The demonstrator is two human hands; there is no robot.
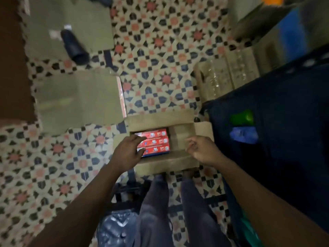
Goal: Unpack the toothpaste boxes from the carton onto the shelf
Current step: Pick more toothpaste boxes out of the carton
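An open brown carton [160, 122] stands on the patterned floor in front of my legs. Red toothpaste boxes [156, 141] lie flat in its left half, three rows showing. The carton's right half shows bare cardboard. My left hand [127, 151] hovers over the carton's left edge, fingers spread, covering part of the red boxes and holding nothing. My right hand [202, 149] hangs over the carton's right side, fingers loosely curled and empty. No shelf is visible.
Flattened cardboard [78, 100] lies on the floor to the left, more of it [67, 24] further back with a black cylinder [74, 47] on top. Wrapped packs [226, 77] sit behind right. A dark blue bulk [284, 131] stands at the right.
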